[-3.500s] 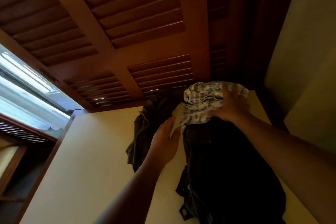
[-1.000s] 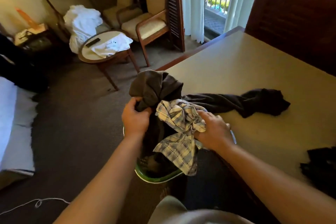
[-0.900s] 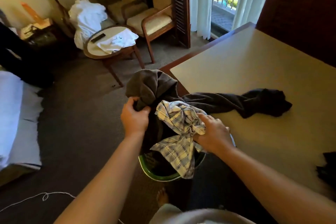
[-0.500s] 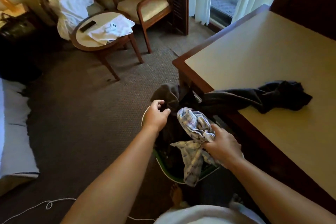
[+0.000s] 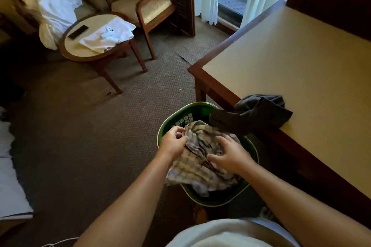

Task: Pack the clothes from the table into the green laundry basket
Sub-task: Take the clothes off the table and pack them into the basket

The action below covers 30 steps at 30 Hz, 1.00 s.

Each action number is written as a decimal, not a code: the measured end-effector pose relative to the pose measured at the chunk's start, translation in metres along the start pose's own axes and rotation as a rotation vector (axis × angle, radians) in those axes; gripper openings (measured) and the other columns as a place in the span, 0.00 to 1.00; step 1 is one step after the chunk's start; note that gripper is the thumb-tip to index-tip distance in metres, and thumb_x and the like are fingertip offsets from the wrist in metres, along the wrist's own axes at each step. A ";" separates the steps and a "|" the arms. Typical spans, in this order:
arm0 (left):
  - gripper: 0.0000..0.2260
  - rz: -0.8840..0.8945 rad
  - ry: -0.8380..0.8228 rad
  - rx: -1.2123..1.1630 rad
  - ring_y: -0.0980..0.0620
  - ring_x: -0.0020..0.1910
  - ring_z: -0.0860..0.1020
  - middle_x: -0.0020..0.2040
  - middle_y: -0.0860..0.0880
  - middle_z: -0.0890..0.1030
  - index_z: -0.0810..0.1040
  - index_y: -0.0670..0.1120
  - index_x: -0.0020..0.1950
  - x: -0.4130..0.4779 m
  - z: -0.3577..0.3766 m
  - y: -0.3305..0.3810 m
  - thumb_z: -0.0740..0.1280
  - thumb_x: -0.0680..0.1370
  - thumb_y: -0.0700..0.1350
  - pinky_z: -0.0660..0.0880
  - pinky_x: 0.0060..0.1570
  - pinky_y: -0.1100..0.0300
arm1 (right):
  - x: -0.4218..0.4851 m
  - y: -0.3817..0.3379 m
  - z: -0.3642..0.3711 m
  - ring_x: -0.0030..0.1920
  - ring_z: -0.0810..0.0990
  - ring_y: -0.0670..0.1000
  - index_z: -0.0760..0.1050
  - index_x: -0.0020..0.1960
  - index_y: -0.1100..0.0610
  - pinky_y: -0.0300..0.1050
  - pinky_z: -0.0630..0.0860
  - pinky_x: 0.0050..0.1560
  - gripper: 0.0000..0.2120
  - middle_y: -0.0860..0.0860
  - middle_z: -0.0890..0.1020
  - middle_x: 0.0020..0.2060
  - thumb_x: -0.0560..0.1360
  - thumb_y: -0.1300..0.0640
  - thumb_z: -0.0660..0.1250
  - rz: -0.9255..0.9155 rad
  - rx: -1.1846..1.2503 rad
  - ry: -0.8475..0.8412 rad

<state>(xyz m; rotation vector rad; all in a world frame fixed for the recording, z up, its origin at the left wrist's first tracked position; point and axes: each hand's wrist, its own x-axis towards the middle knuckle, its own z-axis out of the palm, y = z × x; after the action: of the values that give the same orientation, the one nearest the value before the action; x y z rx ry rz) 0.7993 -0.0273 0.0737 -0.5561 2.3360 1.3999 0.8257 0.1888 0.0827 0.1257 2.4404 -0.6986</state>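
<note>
Down on carpet, against table's left edge: green laundry basket point(image 5: 175, 113). Plaid shirt point(image 5: 197, 172) lies bunched inside basket, one flap hanging over its near-left rim. My left hand point(image 5: 173, 143): fingers curled, gripping shirt fold at basket's left side. My right hand point(image 5: 230, 154): fingers spread, palm down, pressing shirt at basket's right side. Dark garment point(image 5: 261, 113) rests on table point(image 5: 301, 56) at same left edge, one end hanging off edge over basket's far-right rim.
</note>
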 end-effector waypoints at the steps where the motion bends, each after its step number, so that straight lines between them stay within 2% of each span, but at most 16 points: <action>1: 0.09 -0.002 -0.006 0.000 0.51 0.53 0.80 0.52 0.52 0.80 0.80 0.49 0.61 0.000 0.001 0.000 0.70 0.81 0.45 0.77 0.51 0.56 | 0.000 -0.001 -0.002 0.77 0.61 0.51 0.61 0.79 0.45 0.53 0.66 0.74 0.41 0.46 0.61 0.79 0.72 0.33 0.69 -0.022 0.001 0.019; 5: 0.08 -0.010 -0.039 0.002 0.49 0.56 0.80 0.56 0.50 0.80 0.79 0.53 0.58 0.001 0.008 -0.005 0.70 0.80 0.45 0.80 0.58 0.47 | -0.003 0.003 -0.004 0.77 0.63 0.50 0.64 0.78 0.52 0.49 0.63 0.75 0.32 0.49 0.66 0.77 0.78 0.43 0.67 -0.131 -0.002 0.142; 8: 0.07 -0.022 -0.050 -0.013 0.50 0.56 0.79 0.56 0.50 0.80 0.79 0.52 0.59 0.001 0.015 -0.011 0.69 0.81 0.45 0.79 0.57 0.51 | 0.008 0.016 -0.011 0.79 0.59 0.55 0.64 0.78 0.51 0.59 0.56 0.78 0.30 0.52 0.67 0.77 0.78 0.47 0.66 -0.277 -0.378 0.380; 10: 0.07 -0.036 -0.060 -0.025 0.50 0.54 0.80 0.55 0.51 0.80 0.79 0.53 0.58 -0.002 0.020 -0.013 0.69 0.81 0.46 0.80 0.52 0.52 | 0.019 0.025 -0.026 0.81 0.51 0.59 0.61 0.80 0.49 0.70 0.48 0.76 0.34 0.54 0.61 0.79 0.76 0.48 0.67 -0.269 -0.654 0.416; 12: 0.06 -0.056 -0.073 -0.038 0.48 0.53 0.81 0.56 0.50 0.81 0.79 0.55 0.57 -0.005 0.026 -0.012 0.69 0.80 0.47 0.82 0.49 0.50 | 0.028 0.033 -0.044 0.80 0.39 0.64 0.53 0.82 0.47 0.79 0.41 0.71 0.40 0.57 0.49 0.82 0.75 0.48 0.68 -0.210 -0.896 0.367; 14: 0.06 -0.075 -0.067 -0.042 0.48 0.54 0.82 0.57 0.49 0.81 0.79 0.55 0.57 -0.007 0.033 -0.011 0.69 0.80 0.47 0.83 0.52 0.48 | 0.039 0.042 -0.060 0.77 0.29 0.68 0.47 0.82 0.44 0.85 0.38 0.65 0.41 0.58 0.39 0.81 0.76 0.49 0.67 -0.152 -1.034 0.330; 15: 0.07 -0.082 -0.058 -0.043 0.48 0.55 0.81 0.58 0.50 0.81 0.79 0.54 0.58 -0.008 0.036 -0.010 0.69 0.81 0.47 0.82 0.52 0.49 | 0.045 0.046 -0.068 0.75 0.27 0.69 0.48 0.81 0.42 0.87 0.39 0.63 0.41 0.58 0.37 0.81 0.76 0.50 0.67 -0.127 -1.046 0.324; 16: 0.07 -0.091 -0.048 -0.046 0.49 0.56 0.81 0.58 0.50 0.80 0.79 0.53 0.59 -0.008 0.038 -0.010 0.69 0.81 0.47 0.82 0.51 0.51 | 0.051 0.048 -0.075 0.75 0.28 0.71 0.49 0.81 0.40 0.89 0.40 0.61 0.40 0.58 0.38 0.81 0.76 0.50 0.67 -0.107 -1.036 0.314; 18: 0.09 -0.119 -0.024 -0.072 0.51 0.55 0.80 0.57 0.51 0.79 0.79 0.52 0.62 -0.010 0.041 -0.010 0.68 0.82 0.46 0.81 0.46 0.54 | 0.060 0.048 -0.085 0.78 0.40 0.72 0.56 0.78 0.39 0.87 0.48 0.63 0.36 0.58 0.48 0.81 0.76 0.51 0.69 -0.100 -1.009 0.257; 20: 0.09 -0.160 0.031 -0.097 0.51 0.55 0.79 0.56 0.52 0.78 0.79 0.51 0.62 -0.012 0.042 -0.011 0.68 0.82 0.46 0.81 0.52 0.51 | 0.064 0.045 -0.089 0.76 0.59 0.67 0.67 0.73 0.43 0.79 0.60 0.66 0.28 0.58 0.64 0.76 0.75 0.53 0.70 -0.183 -1.008 0.246; 22: 0.09 -0.205 0.092 -0.093 0.51 0.56 0.78 0.54 0.54 0.78 0.79 0.51 0.62 -0.016 0.044 -0.014 0.69 0.82 0.47 0.79 0.57 0.52 | 0.067 0.038 -0.089 0.67 0.72 0.63 0.73 0.67 0.47 0.70 0.67 0.63 0.22 0.57 0.75 0.67 0.74 0.52 0.70 -0.338 -0.968 0.304; 24: 0.11 -0.240 0.146 -0.094 0.51 0.56 0.78 0.54 0.54 0.78 0.79 0.51 0.63 -0.022 0.046 -0.015 0.69 0.81 0.48 0.76 0.56 0.54 | 0.069 0.027 -0.082 0.61 0.76 0.60 0.74 0.66 0.48 0.64 0.70 0.59 0.19 0.54 0.79 0.61 0.76 0.51 0.69 -0.489 -0.806 0.369; 26: 0.12 -0.264 0.208 -0.130 0.51 0.56 0.79 0.56 0.52 0.79 0.79 0.50 0.65 -0.027 0.050 -0.014 0.69 0.81 0.48 0.74 0.53 0.56 | 0.070 0.010 -0.069 0.61 0.76 0.58 0.74 0.66 0.48 0.62 0.71 0.59 0.17 0.52 0.79 0.61 0.77 0.49 0.66 -0.575 -0.593 0.364; 28: 0.12 -0.303 0.266 -0.190 0.52 0.56 0.78 0.58 0.51 0.80 0.79 0.49 0.65 -0.030 0.055 -0.013 0.69 0.82 0.47 0.72 0.50 0.58 | 0.071 -0.004 -0.053 0.63 0.75 0.57 0.72 0.67 0.48 0.62 0.72 0.60 0.17 0.51 0.77 0.63 0.79 0.47 0.64 -0.607 -0.431 0.292; 30: 0.11 -0.328 0.315 -0.222 0.52 0.56 0.78 0.58 0.51 0.80 0.79 0.50 0.65 -0.032 0.062 -0.015 0.68 0.82 0.47 0.71 0.50 0.58 | 0.078 -0.009 -0.035 0.66 0.73 0.57 0.69 0.69 0.47 0.63 0.73 0.61 0.19 0.51 0.75 0.67 0.80 0.45 0.63 -0.575 -0.375 0.152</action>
<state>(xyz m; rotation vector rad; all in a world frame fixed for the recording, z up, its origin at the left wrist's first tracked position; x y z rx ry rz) 0.8402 0.0258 0.0509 -1.2427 2.1882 1.5053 0.7418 0.1938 0.0666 -0.7167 2.7233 -0.4553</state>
